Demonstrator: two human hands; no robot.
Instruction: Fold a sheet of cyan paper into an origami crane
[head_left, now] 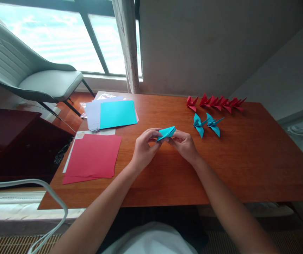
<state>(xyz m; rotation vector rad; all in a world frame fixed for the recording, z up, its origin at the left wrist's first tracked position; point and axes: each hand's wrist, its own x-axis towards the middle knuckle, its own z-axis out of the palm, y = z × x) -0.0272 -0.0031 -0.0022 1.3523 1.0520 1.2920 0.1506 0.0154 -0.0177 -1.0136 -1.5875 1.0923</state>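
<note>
A folded piece of blue origami paper (167, 132) is held up above the middle of the table, between both hands. My left hand (147, 144) pinches its left end, thumb below and fingers behind. On its right side, the fingertips of my right hand (183, 143) close on the lower edge. The paper is folded into a narrow, pointed shape with several layers. To the right of my hands stand two finished blue paper cranes (212, 124) with spread wings. Behind them is a row of several red paper cranes (221, 103).
Red paper sheets (93, 157) lie at the table's left front. Blue sheets (118, 113) rest on pale lilac paper (92, 114) behind them. The wooden table (246, 162) ends just before my body. A grey chair (48, 83) stands at the far left, and a white cable (53, 195) loops near the left corner.
</note>
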